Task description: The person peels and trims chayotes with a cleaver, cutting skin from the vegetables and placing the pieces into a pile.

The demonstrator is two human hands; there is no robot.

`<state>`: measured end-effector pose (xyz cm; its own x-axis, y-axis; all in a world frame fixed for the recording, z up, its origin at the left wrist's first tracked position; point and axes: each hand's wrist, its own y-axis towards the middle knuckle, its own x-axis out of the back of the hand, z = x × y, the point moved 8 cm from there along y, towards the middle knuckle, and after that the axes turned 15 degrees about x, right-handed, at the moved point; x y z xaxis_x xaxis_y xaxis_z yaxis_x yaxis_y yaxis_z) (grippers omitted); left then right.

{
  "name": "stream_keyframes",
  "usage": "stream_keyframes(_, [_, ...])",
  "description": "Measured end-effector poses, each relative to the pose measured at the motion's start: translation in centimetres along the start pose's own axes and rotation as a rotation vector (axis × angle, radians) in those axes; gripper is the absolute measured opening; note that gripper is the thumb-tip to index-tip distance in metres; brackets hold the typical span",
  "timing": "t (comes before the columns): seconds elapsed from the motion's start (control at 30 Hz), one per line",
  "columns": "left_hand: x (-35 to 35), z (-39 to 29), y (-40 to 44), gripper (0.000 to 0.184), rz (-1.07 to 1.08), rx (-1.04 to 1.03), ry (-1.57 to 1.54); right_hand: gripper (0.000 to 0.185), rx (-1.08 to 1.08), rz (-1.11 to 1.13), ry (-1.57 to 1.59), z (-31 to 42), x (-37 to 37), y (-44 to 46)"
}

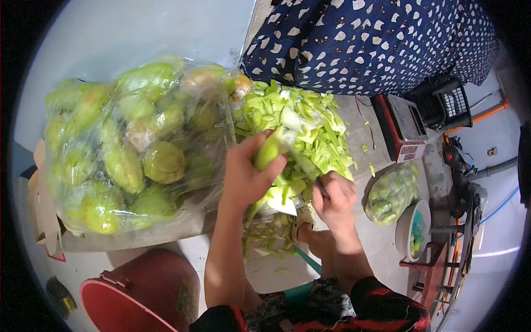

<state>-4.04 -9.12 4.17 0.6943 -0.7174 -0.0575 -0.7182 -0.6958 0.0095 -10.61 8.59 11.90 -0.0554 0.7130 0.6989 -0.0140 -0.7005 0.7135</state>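
Observation:
My left hand (251,169) is wrapped round a green fruit (269,150), whose upper end looks pale and cut. Just to its right, my right hand (334,199) is closed on the handle of a knife (303,165), with the blade pointing up and left toward the fruit. Under and beyond both hands lies a heap of green peelings (326,130), with a few pale pieces on it. Left of my left hand, a large clear plastic bag (133,144) holds several whole green fruits.
A red bucket (149,288) stands at lower left. At right are a red scale (399,127), a black basket (445,105), a bag of green produce (394,193) and a white tub (406,232). Dark patterned cloth (365,44) hangs at the top.

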Motion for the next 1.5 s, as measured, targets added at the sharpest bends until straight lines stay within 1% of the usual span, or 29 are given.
stream_keyframes(0.03, [-0.3, -1.3, -0.4, 0.052, -0.008, -0.169, 0.151, 0.018, 0.07, -0.015, 0.037, 0.9, 0.2, 0.3])
stream_keyframes(0.1, [-0.3, -1.5, -0.4, 0.053, -0.013, -0.155, 0.169, 0.021, 0.138, -0.03, 0.075, 2.2, 0.8, 1.0])
stream_keyframes(0.17, [-0.8, -2.2, -0.4, 0.045, 0.053, -0.104, 0.323, 0.021, 0.241, -0.109, 0.158, 3.6, 2.0, 1.7])
stream_keyframes(0.23, [-0.9, -2.9, -0.8, 0.042, 0.047, -0.126, 0.298, 0.016, 0.228, -0.109, 0.141, 3.0, 1.5, 1.2])
stream_keyframes(0.3, [-1.2, -4.3, -1.4, 0.04, 0.047, -0.109, 0.369, 0.021, -0.087, 0.161, -0.068, -1.3, -2.0, -0.5])
stream_keyframes(0.33, [-1.0, -4.5, -1.5, 0.039, 0.031, -0.135, 0.32, 0.021, -0.189, 0.149, -0.088, -2.6, -2.3, -1.1])
stream_keyframes(0.43, [0.0, -4.1, -1.9, 0.041, 0.0, -0.1, 0.323, 0.023, -0.236, 0.072, -0.085, -3.4, -1.3, -1.4])
stream_keyframes(0.5, [1.0, -3.8, -2.2, 0.041, -0.023, -0.054, 0.32, 0.017, -0.212, 0.064, -0.088, -2.8, -0.6, -1.2])
stream_keyframes(0.57, [2.3, -4.0, -2.5, 0.041, -0.052, -0.018, 0.317, 0.019, -0.333, -0.116, -0.023, -1.8, 2.6, 0.1])
stream_keyframes(0.63, [5.0, -4.1, -3.3, 0.043, -0.205, 0.096, 0.246, 0.02, -0.315, -0.324, -0.025, -0.2, 5.8, 1.3])
stream_keyframes(0.67, [6.2, -3.3, -3.7, 0.047, -0.184, 0.26, 0.142, 0.015, -0.415, -0.352, 0.032, -1.4, 5.6, -1.0])
stream_keyframes(0.7, [8.1, -3.2, -4.5, 0.049, -0.244, 0.303, 0.029, 0.015, -0.414, -0.358, 0.034, -2.1, 5.1, -1.0])
stream_keyframes(0.73, [9.7, -2.9, -5.7, 0.05, -0.3, 0.35, -0.087, 0.011, -0.47, -0.131, 0.017, -3.5, 3.2, -0.3])
stream_keyframes(0.77, [11.0, -4.1, -7.0, 0.053, -0.276, 0.316, -0.181, 0.012, -0.526, 0.097, 0.002, -4.7, 1.3, -0.5])
stream_keyframes(0.8, [12.7, -5.1, -8.5, 0.056, -0.253, 0.277, -0.267, 0.013, -0.447, 0.102, -0.106, -5.2, 0.7, -1.4])
stream_keyframes(0.83, [15.6, -5.1, -11.4, 0.064, -0.384, 0.142, -0.264, 0.013, -0.442, 0.091, -0.098, -5.2, 1.0, -1.1])
stream_keyframes(0.87, [17.2, -6.2, -14.7, 0.069, -0.42, 0.202, -0.232, 0.013, -0.513, 0.02, -0.029, -5.6, 1.7, -1.2])
stream_keyframes(0.9, [18.8, -7.0, -17.6, 0.072, -0.424, 0.171, -0.221, 0.014, -0.602, -0.042, 0.034, -5.9, 2.6, -1.9])
stream_keyframes(0.93, [21.2, -7.1, -21.8, 0.071, -0.618, 0.2, -0.198, 0.015, -0.589, -0.096, 0.1, -6.1, 3.0, -1.7])
stream_keyframes(0.97, [23.0, -7.7, -24.8, 0.079, -0.69, 0.169, -0.166, 0.015, -0.589, -0.099, 0.099, -6.7, 3.1, -1.8])
stream_keyframes(1.0, [25.5, -7.1, -28.8, 0.075, -0.829, 0.179, -0.151, 0.014, -0.653, -0.141, 0.166, -7.3, 3.0, -2.6])
stream_keyframes(1.03, [27.8, -4.6, -32.4, 0.068, -0.672, 0.282, -0.332, 0.014, -0.715, -0.182, 0.232, -8.1, 2.8, -3.6])
stream_keyframes(1.07, [30.1, -4.0, -38.2, 0.058, -1.299, 0.314, -0.164, 0.014, -0.687, -0.213, 0.24, -9.3, 2.3, -5.1])
stream_keyframes(1.13, [33.8, 0.6, -46.2, 0.054, -1.323, 0.569, 0.114, 0.015, -0.754, -0.283, 0.363, -10.1, 2.2, -5.4])
stream_keyframes(1.17, [34.2, 2.8, -49.3, 0.053, -1.363, 0.694, 0.117, 0.017, -0.82, -0.36, 0.478, -10.4, 2.1, -5.8])
stream_keyframes(1.23, [32.7, 7.6, -52.8, 0.051, -1.365, 0.919, -0.015, 0.019, -0.945, -0.501, 0.718, -11.1, 1.3, -6.7])
stream_keyframes(1.33, [28.9, 13.8, -55.8, 0.048, -1.244, 1.208, -0.237, 0.017, -1.043, -0.621, 0.903, -12.5, 0.8, -9.2])
stream_keyframes(1.43, [26.6, 14.6, -54.2, 0.045, -1.114, 1.246, -0.268, 0.014, -1.1, -0.682, 0.952, -13.1, 0.8, -10.5])
stream_keyframes(1.5, [27.4, 11.8, -51.1, 0.043, -1.121, 1.044, -0.125, 0.013, -1.133, -0.777, 1.08, -13.5, 0.4, -11.3])
